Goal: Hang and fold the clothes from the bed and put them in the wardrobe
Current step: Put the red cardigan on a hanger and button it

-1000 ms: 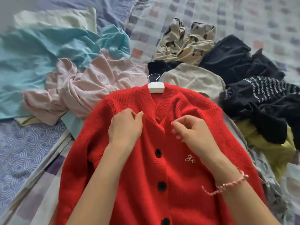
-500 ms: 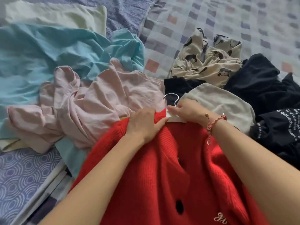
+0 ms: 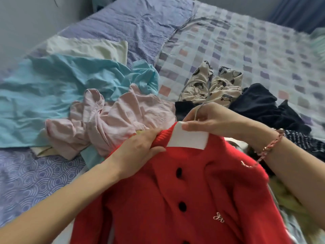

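Cardigan (image 3: 184,199) nearest, w/ hanger (image 3: 186,138) in its neck. L hand (image 3: 139,150) grips cardigan's collar, left side; R hand (image 3: 216,118) holds hanger just behind collar. Crumpled shirt (image 3: 109,124) touching cardigan's left; spread tee (image 3: 61,88) further left & behind. Bunched pyjamas (image 3: 219,87) behind cardigan. Heap of clothes (image 3: 260,106) to cardigan's right. All on bed (image 3: 246,41).

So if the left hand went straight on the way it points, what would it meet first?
Probably the white hanger, right beside the left hand gripping the red cardigan; then the right hand.
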Action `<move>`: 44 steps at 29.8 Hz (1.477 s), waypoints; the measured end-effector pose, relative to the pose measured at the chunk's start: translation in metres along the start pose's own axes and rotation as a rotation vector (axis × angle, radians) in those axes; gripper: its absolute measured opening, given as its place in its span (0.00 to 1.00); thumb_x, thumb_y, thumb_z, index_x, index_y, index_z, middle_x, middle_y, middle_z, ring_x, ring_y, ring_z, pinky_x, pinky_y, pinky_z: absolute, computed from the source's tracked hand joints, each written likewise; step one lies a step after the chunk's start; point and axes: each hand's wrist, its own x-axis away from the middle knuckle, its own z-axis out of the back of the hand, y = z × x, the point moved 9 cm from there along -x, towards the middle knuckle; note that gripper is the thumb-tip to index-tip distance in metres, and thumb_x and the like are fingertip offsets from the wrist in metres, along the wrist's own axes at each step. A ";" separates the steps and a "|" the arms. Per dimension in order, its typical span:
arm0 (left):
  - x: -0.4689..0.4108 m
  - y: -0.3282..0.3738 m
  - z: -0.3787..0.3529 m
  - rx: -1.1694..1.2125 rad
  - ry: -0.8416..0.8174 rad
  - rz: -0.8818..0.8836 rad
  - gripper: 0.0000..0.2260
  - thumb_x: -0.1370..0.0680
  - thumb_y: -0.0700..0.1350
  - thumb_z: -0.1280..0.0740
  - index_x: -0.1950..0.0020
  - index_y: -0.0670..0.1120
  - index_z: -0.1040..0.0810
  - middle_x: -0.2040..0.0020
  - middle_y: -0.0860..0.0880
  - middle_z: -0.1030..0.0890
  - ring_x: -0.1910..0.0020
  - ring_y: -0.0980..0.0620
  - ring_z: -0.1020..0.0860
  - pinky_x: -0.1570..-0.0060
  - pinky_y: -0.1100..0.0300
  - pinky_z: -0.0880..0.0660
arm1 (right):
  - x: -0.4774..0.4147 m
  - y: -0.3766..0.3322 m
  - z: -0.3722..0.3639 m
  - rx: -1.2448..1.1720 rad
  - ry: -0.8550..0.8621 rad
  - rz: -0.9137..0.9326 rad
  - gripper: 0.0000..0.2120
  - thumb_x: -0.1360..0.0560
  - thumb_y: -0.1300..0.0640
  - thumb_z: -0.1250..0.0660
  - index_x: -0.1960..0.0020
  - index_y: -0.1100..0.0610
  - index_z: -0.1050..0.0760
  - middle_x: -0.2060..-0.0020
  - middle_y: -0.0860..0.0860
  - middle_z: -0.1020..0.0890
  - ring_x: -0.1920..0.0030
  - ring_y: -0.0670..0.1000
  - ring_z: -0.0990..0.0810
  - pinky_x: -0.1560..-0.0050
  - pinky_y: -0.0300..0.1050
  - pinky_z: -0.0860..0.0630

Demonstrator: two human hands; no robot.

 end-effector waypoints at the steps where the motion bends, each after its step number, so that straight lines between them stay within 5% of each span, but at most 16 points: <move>1: 0.002 0.000 0.003 -0.003 0.002 0.013 0.29 0.22 0.64 0.52 0.36 0.43 0.31 0.46 0.42 0.19 0.49 0.45 0.20 0.47 0.61 0.33 | 0.001 -0.004 0.001 -0.015 0.044 0.029 0.17 0.27 0.52 0.31 0.59 0.68 0.21 0.59 0.66 0.21 0.63 0.49 0.28 0.64 0.48 0.30; 4: 0.017 0.039 0.046 -0.027 0.096 0.053 0.24 0.23 0.66 0.53 0.39 0.50 0.36 0.51 0.44 0.18 0.54 0.49 0.22 0.51 0.62 0.32 | 0.036 -0.039 0.023 -0.030 0.141 0.077 0.21 0.24 0.53 0.35 0.59 0.74 0.27 0.68 0.59 0.30 0.68 0.48 0.35 0.69 0.43 0.37; 7: 0.031 0.084 0.094 -0.166 0.153 0.103 0.23 0.21 0.64 0.54 0.41 0.49 0.33 0.55 0.47 0.17 0.57 0.52 0.21 0.62 0.62 0.28 | 0.077 -0.084 0.047 -0.116 0.210 0.202 0.17 0.24 0.54 0.34 0.65 0.67 0.25 0.66 0.58 0.29 0.66 0.53 0.29 0.64 0.38 0.34; 8: 0.036 0.098 0.113 -0.224 0.168 0.121 0.25 0.21 0.65 0.56 0.42 0.49 0.31 0.56 0.50 0.18 0.57 0.54 0.21 0.67 0.66 0.28 | 0.092 -0.101 0.057 -0.155 0.234 0.249 0.14 0.24 0.56 0.34 0.66 0.62 0.24 0.65 0.55 0.27 0.65 0.47 0.26 0.63 0.33 0.33; 10: 0.052 0.131 0.160 -0.246 0.253 0.163 0.33 0.25 0.70 0.60 0.42 0.49 0.28 0.54 0.54 0.19 0.53 0.55 0.23 0.60 0.68 0.28 | 0.128 -0.144 0.078 -0.211 0.223 0.331 0.10 0.24 0.57 0.35 0.60 0.60 0.20 0.62 0.49 0.25 0.65 0.39 0.26 0.62 0.26 0.32; 12: 0.073 0.157 0.195 -0.165 0.282 0.269 0.39 0.30 0.74 0.62 0.42 0.51 0.26 0.50 0.58 0.22 0.50 0.57 0.23 0.50 0.61 0.28 | 0.162 -0.187 0.091 -0.207 0.176 0.413 0.12 0.24 0.55 0.35 0.56 0.64 0.18 0.61 0.51 0.23 0.64 0.41 0.26 0.64 0.28 0.32; 15: 0.099 0.199 0.248 -0.168 0.297 0.309 0.29 0.31 0.76 0.59 0.58 0.57 0.29 0.64 0.63 0.24 0.61 0.66 0.25 0.59 0.66 0.33 | 0.194 -0.250 0.100 -0.201 0.119 0.514 0.12 0.23 0.55 0.36 0.55 0.61 0.18 0.61 0.50 0.19 0.62 0.40 0.24 0.61 0.28 0.31; 20: 0.188 0.292 0.348 -0.391 0.282 0.402 0.33 0.35 0.77 0.47 0.44 0.54 0.29 0.58 0.64 0.27 0.56 0.62 0.26 0.54 0.72 0.31 | 0.273 -0.386 0.087 -0.226 -0.056 0.734 0.10 0.24 0.52 0.37 0.59 0.50 0.18 0.61 0.40 0.16 0.61 0.35 0.21 0.57 0.25 0.28; 24: 0.263 0.346 0.400 -0.538 0.396 0.473 0.27 0.29 0.69 0.43 0.50 0.47 0.26 0.63 0.59 0.24 0.62 0.61 0.25 0.58 0.74 0.31 | 0.322 -0.472 0.048 -0.294 -0.244 0.885 0.11 0.23 0.55 0.37 0.60 0.54 0.19 0.65 0.42 0.17 0.64 0.35 0.22 0.59 0.26 0.28; 28: 0.363 0.388 0.457 -0.594 0.609 0.701 0.23 0.29 0.70 0.42 0.57 0.51 0.25 0.66 0.55 0.22 0.67 0.59 0.24 0.62 0.64 0.26 | 0.367 -0.557 0.002 -0.256 -0.407 0.988 0.10 0.24 0.51 0.36 0.54 0.53 0.18 0.64 0.43 0.17 0.62 0.37 0.21 0.58 0.29 0.26; 30: 0.417 0.409 0.481 -0.621 0.706 0.807 0.16 0.31 0.68 0.39 0.64 0.56 0.29 0.69 0.60 0.24 0.69 0.60 0.25 0.66 0.69 0.31 | 0.385 -0.588 -0.032 -0.108 -0.530 1.034 0.12 0.29 0.45 0.34 0.51 0.50 0.20 0.59 0.43 0.18 0.59 0.40 0.21 0.57 0.31 0.26; 34: 0.507 0.445 0.514 -0.707 0.863 0.927 0.26 0.37 0.77 0.44 0.64 0.55 0.29 0.71 0.59 0.24 0.69 0.61 0.25 0.68 0.70 0.32 | 0.397 -0.612 -0.106 0.319 -0.596 1.135 0.12 0.31 0.49 0.27 0.52 0.51 0.25 0.60 0.45 0.23 0.62 0.42 0.26 0.60 0.34 0.28; 39: 0.626 0.487 0.542 -0.983 0.844 1.185 0.32 0.35 0.78 0.53 0.59 0.50 0.32 0.67 0.57 0.26 0.67 0.56 0.26 0.69 0.68 0.37 | 0.449 -0.679 -0.204 0.243 -0.582 1.300 0.19 0.31 0.44 0.28 0.47 0.54 0.26 0.56 0.47 0.20 0.54 0.49 0.21 0.51 0.44 0.24; 42: 0.717 0.510 0.554 -1.020 0.811 1.457 0.19 0.26 0.63 0.39 0.55 0.47 0.31 0.58 0.52 0.25 0.58 0.50 0.25 0.65 0.61 0.36 | 0.511 -0.726 -0.257 0.116 -0.720 1.388 0.16 0.28 0.47 0.30 0.50 0.58 0.26 0.60 0.49 0.20 0.60 0.49 0.21 0.59 0.41 0.24; 44: 0.782 0.533 0.554 -0.980 0.808 1.664 0.18 0.26 0.61 0.36 0.58 0.46 0.31 0.61 0.51 0.26 0.59 0.48 0.25 0.63 0.58 0.33 | 0.554 -0.756 -0.292 0.056 -0.821 1.420 0.11 0.27 0.50 0.31 0.56 0.57 0.27 0.66 0.46 0.25 0.68 0.44 0.27 0.67 0.35 0.31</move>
